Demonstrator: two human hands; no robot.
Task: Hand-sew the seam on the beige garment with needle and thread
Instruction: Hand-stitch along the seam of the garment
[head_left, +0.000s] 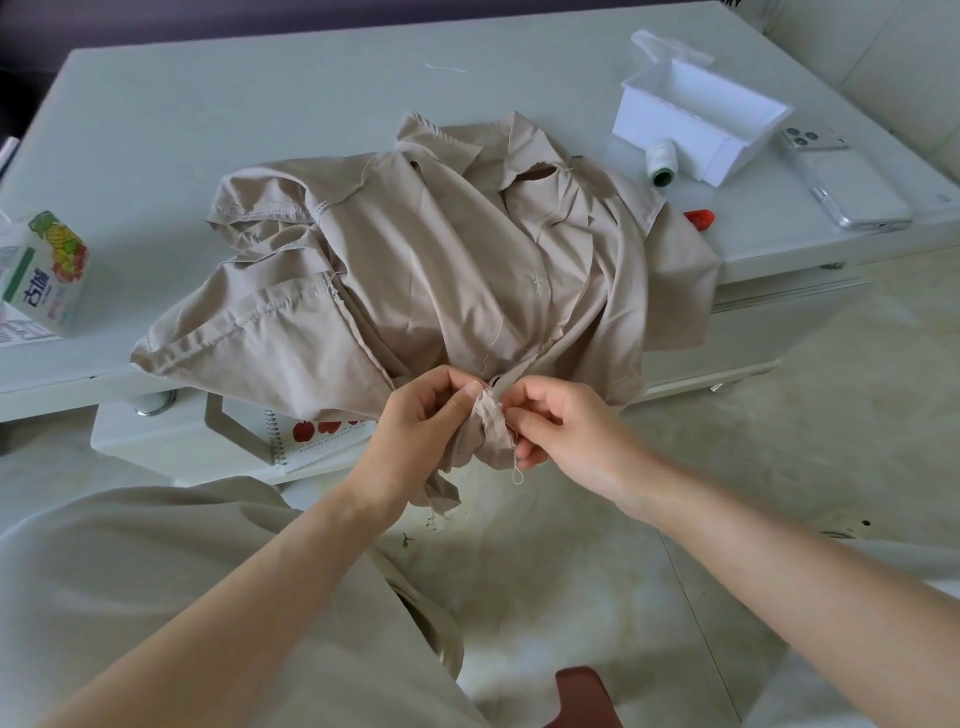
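Note:
The beige garment (426, 260) lies crumpled on a pale table (208, 104), one part hanging over the front edge. My left hand (421, 415) pinches the hanging seam edge (491, 415) between thumb and fingers. My right hand (561, 426) pinches the same edge from the right side, fingertips almost touching the left hand's. A short loop of pale thread (515, 475) dangles below my right fingers. The needle is too small to make out. A white thread spool (661, 163) lies on the table at the back right.
A white open box (696, 119) and a phone (841, 176) sit at the table's right. A small red object (700, 218) lies beside the garment. A drink carton (49, 270) stands at the left. A spiral notebook (311, 441) rests on the shelf below.

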